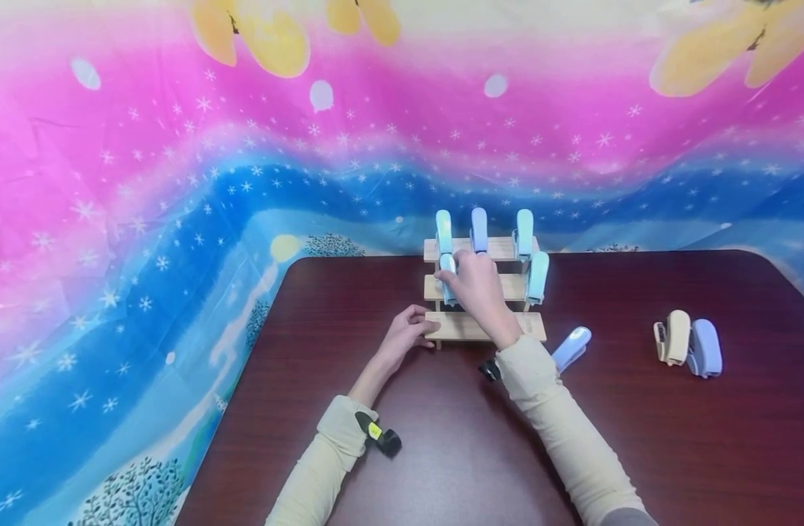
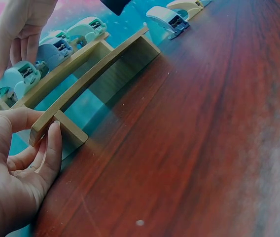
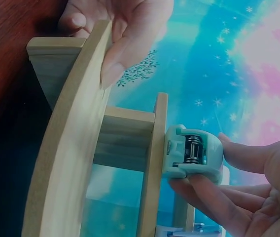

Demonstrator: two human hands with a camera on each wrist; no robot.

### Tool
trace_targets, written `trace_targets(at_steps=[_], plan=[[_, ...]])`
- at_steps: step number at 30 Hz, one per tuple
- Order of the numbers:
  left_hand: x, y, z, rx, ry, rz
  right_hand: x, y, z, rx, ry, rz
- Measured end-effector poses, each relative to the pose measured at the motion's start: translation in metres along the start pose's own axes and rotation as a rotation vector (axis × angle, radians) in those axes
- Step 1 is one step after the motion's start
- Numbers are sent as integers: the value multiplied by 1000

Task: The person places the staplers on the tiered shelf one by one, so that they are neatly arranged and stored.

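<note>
A wooden three-step stand [image 1: 477, 327] stands near the table's back edge. My left hand [image 1: 404, 337] grips the left end of its lowest step, thumb on top and fingers beneath. My right hand [image 1: 482, 288] pinches a mint stapler [image 3: 194, 153] standing upright at the left of the middle step. Another mint stapler [image 1: 537, 277] is upright at that step's right end. The top step carries a mint stapler [image 1: 444, 230] at left, a blue stapler [image 1: 479, 230] in the middle and a mint stapler [image 1: 523, 232] at right.
Right of the stand, partly behind my right sleeve, lies a light blue stapler [image 1: 574, 346]. Farther right, a cream stapler [image 1: 677, 337] and a blue stapler [image 1: 706, 348] sit side by side on the dark wooden table [image 1: 639, 438]. A patterned cloth [image 1: 349, 146] hangs behind.
</note>
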State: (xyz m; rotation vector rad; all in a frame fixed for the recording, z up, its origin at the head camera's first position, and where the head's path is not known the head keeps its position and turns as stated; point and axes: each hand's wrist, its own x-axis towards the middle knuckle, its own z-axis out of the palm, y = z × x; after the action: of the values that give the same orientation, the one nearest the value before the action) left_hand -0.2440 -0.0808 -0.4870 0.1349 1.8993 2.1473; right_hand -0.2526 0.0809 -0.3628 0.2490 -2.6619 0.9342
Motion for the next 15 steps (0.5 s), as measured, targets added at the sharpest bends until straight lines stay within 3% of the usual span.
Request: trace_targets(at_steps=[15], plan=[[0,0,0,25,-2,-3,0,2,-1,9,2,-20]])
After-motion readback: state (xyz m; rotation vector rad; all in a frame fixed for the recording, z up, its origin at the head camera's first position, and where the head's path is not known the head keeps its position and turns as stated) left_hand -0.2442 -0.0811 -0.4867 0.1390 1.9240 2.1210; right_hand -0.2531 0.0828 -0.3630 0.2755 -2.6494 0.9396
